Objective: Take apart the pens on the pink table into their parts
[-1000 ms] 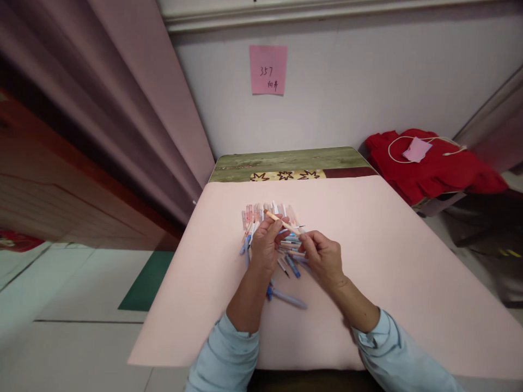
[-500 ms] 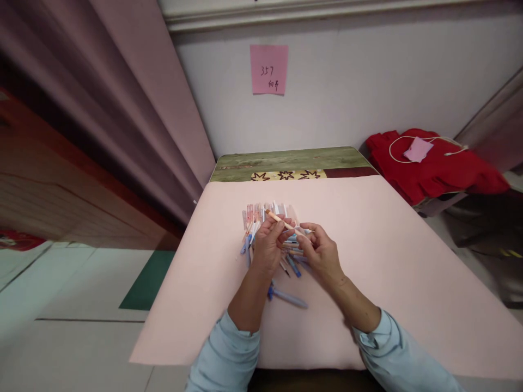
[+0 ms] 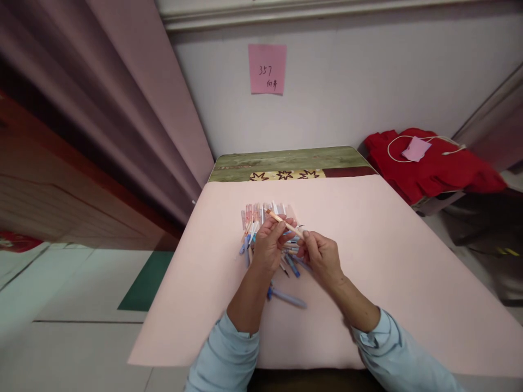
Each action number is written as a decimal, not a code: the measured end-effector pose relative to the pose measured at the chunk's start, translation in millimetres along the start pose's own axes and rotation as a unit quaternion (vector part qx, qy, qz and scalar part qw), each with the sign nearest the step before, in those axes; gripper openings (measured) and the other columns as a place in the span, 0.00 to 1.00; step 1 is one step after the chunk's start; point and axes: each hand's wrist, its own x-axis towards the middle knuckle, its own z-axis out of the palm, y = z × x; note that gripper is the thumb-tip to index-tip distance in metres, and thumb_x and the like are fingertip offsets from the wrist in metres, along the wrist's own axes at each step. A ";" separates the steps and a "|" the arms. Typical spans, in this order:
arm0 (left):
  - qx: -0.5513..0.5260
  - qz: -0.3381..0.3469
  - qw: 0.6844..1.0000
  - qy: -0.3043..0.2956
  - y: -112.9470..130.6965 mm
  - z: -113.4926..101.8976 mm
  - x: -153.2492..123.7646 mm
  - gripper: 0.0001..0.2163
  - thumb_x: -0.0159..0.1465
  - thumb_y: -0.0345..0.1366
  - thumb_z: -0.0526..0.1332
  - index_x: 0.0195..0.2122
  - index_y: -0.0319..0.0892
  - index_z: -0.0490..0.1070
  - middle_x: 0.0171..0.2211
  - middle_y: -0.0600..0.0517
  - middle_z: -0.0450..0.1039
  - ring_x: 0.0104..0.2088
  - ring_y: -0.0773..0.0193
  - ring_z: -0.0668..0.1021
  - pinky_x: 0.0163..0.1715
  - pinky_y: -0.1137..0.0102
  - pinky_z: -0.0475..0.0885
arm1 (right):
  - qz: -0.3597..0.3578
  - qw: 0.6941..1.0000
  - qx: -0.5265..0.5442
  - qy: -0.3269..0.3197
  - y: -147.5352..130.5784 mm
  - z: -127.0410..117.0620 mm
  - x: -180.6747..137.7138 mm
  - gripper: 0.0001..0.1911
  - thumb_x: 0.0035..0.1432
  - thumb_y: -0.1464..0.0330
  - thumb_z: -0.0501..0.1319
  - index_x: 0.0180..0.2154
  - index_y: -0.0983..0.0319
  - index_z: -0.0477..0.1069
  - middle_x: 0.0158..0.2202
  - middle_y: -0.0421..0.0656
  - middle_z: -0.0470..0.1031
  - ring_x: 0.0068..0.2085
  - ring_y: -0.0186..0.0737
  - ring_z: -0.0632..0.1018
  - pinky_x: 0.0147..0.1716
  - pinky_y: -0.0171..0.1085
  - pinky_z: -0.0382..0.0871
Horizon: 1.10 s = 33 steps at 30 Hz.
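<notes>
A peach-coloured pen (image 3: 281, 219) with a brown end slants between my hands, above a pile of pen parts. My left hand (image 3: 269, 239) is closed round its middle, thumb on top. My right hand (image 3: 322, 253) pinches its lower right end. A thin dark tip juts out just above my right fingers; what it belongs to is hidden. Under and around my hands lie blue pen parts (image 3: 292, 265), white sticks and thin refills. Behind them stands a row of clear and pinkish tubes (image 3: 250, 212). Closer to me rests a lavender-blue pen (image 3: 290, 299).
Pale pink sheeting (image 3: 368, 228) covers most of the table, whose green patterned top (image 3: 286, 159) shows at the back. A pink note (image 3: 267, 69) is stuck on the wall. At right, red cloth (image 3: 433, 171) bears a white cable and pink paper. A curtain (image 3: 163, 98) hangs at left.
My right fingers have closed in on the pen's lower end, with the index finger now curled. The thin dark tip has come into view above them. My left hand has barely moved.
</notes>
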 end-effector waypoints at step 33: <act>0.032 0.013 0.999 0.013 -1.1 -6.2 5.4 0.15 0.50 0.35 0.72 0.38 0.38 0.75 0.33 0.49 0.79 0.31 0.67 0.79 0.30 0.75 0.74 | 0.009 0.999 0.040 0.014 2.6 6.2 1.2 0.14 0.57 0.56 0.64 0.33 0.61 0.70 0.22 0.36 0.70 0.21 0.30 0.66 0.20 0.29 0.61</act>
